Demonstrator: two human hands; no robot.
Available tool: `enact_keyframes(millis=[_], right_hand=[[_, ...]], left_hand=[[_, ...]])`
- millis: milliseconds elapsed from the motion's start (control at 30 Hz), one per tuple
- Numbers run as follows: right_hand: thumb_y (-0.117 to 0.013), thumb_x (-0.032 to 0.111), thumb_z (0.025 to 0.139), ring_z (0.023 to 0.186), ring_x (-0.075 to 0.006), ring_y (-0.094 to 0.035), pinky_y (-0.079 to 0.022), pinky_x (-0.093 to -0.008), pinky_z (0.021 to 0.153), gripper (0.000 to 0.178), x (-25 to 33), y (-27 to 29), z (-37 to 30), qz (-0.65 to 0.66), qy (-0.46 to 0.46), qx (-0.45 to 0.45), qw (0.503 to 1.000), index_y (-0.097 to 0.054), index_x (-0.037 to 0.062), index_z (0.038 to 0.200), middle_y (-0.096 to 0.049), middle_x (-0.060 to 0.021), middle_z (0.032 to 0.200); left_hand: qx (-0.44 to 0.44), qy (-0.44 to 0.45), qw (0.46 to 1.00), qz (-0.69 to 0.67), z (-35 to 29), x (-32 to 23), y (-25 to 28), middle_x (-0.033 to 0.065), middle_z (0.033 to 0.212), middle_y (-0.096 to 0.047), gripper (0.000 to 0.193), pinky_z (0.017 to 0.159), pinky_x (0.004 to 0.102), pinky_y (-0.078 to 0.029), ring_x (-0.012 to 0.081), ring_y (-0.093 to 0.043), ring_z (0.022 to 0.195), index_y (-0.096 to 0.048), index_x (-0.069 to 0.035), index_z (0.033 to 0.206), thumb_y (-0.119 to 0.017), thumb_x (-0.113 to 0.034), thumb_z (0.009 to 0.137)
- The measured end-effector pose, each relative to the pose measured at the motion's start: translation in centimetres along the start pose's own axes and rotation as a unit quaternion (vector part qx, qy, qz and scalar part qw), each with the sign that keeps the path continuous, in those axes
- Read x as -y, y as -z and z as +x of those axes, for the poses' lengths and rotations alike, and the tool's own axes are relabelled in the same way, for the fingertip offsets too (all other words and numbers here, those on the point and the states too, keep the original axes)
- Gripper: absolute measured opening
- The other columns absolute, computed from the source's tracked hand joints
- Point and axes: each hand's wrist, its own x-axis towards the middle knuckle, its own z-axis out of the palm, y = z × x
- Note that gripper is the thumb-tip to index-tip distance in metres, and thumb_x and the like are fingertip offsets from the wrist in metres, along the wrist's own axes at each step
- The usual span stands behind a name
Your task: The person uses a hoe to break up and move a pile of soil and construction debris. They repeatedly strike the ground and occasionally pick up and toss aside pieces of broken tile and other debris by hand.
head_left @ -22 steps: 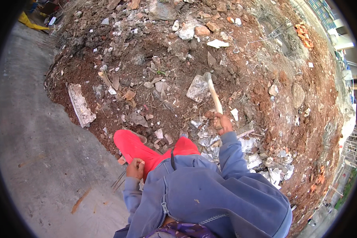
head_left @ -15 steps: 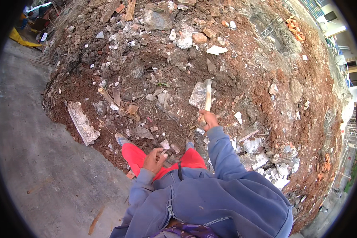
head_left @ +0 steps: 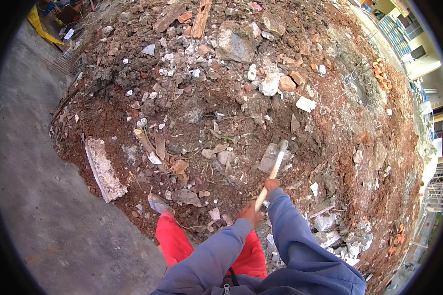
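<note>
Grey concrete floor: along the left side, its ragged edge meeting the dirt
Long pale concrete chunk: lying slanted on the dirt, just beside that edge
Left foot in a greyish shoe: planted on the dirt, below red trousers
Left hand: fingers wrapped round the near end of a hoe with a pale wooden handle and flat grey metal blade
Right hand: farther up that handle, apart from the left, fingers folded around it
Hoe: ahead of both hands, blade low over reddish-brown soil; cannot tell whether it bites in
Step in hand: seemingly a two-handed stroke, with the blade down at the soil
Next move calls for: probably a firm grip, steady footing and a blade angle that clears loose stones
White and grey broken rubble: heaped right of the right sleeve
</note>
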Motion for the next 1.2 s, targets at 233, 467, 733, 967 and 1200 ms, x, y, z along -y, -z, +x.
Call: enact_keyframes(millis=[233, 467, 733, 967, 1200], right_hand=[[-0.066, 0.010, 0.082, 0.055, -0.0246, -0.061, -0.056, -0.0356, 0.045, 0.036, -1.0, -1.0, 5.8, -0.077, 0.031, -0.047, 0.995, -0.049, -0.0063, 0.108, -0.059, -0.0152, 0.080], [-0.064, -0.006, 0.076, 0.048, -0.0157, -0.055, -0.053, -0.0304, 0.037, 0.036, 4.1, -0.2, -8.3, 0.129, 0.208, 0.081, 0.966, -0.044, 0.0023, 0.105, -0.055, -0.0087, 0.074], [-0.063, 0.011, 0.087, 0.054, -0.0175, -0.064, -0.058, -0.0270, 0.047, 0.032, 36.7, -4.9, -2.2, 0.030, 0.497, 0.016, 0.867, -0.050, -0.0138, 0.101, -0.061, -0.0134, 0.073], [-0.062, 0.018, 0.083, 0.054, -0.0233, -0.068, -0.058, -0.0334, 0.052, 0.040, 24.8, -9.6, 5.1, -0.188, 0.317, -0.132, 0.920, -0.060, -0.0189, 0.099, -0.068, -0.0208, 0.074], [-0.065, 0.015, 0.084, 0.051, -0.0245, -0.066, -0.053, -0.0345, 0.040, 0.036, 19.2, -4.8, 3.6, -0.139, 0.295, -0.155, 0.933, -0.055, -0.0178, 0.096, -0.065, -0.0204, 0.072]], left_hand=[[-0.101, 0.029, 0.994, -0.013, -4.1, 6.2, -5.9, 0.0191, 0.113, -0.064, 0.055, 0.085, 0.0490, -0.052, 0.0414, -0.064, 0.100, -0.047, -0.013, 0.137, -0.066, -0.030, 0.088], [-0.248, -0.081, 0.952, -0.161, -5.3, 11.2, -12.3, 0.0188, 0.092, -0.068, 0.030, 0.075, 0.0441, -0.054, 0.0392, -0.067, 0.087, -0.065, -0.006, 0.105, -0.077, -0.021, 0.081], [-0.253, -0.139, 0.955, -0.068, 19.3, -9.4, 8.9, 0.0194, 0.090, -0.067, 0.028, 0.076, 0.0468, -0.053, 0.0383, -0.067, 0.085, -0.056, -0.005, 0.104, -0.070, -0.018, 0.083], [-0.146, 0.005, 0.986, -0.074, 18.0, -1.9, 3.4, 0.0224, 0.101, -0.068, 0.037, 0.086, 0.0471, -0.052, 0.0404, -0.066, 0.097, -0.054, -0.005, 0.112, -0.071, -0.017, 0.081], [-0.146, -0.030, 0.987, -0.052, 14.1, 1.2, -1.7, 0.0180, 0.098, -0.069, 0.041, 0.081, 0.0482, -0.052, 0.0392, -0.067, 0.092, -0.056, -0.008, 0.111, -0.075, -0.015, 0.076]])
